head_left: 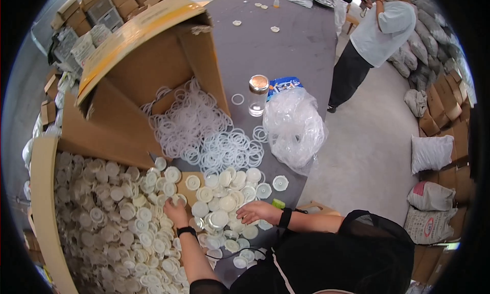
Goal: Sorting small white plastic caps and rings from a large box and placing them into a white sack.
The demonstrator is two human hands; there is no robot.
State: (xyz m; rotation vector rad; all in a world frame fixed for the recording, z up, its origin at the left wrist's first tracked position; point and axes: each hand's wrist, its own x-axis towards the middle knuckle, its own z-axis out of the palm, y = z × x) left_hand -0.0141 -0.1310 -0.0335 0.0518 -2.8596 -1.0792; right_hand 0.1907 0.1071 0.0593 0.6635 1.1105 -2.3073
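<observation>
Off-white round plastic caps (219, 218) lie in a loose heap on the table in front of me. To the left, a much larger mass of the same caps (117, 227) fills an open carton. My left hand (176, 212) is at the carton's right side, its fingers curled at a cap (178, 198); the fingertips are partly hidden. Over the right part of the table heap is my right hand (258, 212), fingers apart and bent slightly, with no cap visible in it. Each wrist has a black band.
A tipped cardboard box (148, 64) spills translucent plastic rings (194, 123) onto the grey table (286, 49). Beyond them stand a lidded clear jar (258, 97) and a crumpled clear plastic bag (293, 125). Another person (377, 34) stands at the far right, near stacked sacks and cartons (444, 105).
</observation>
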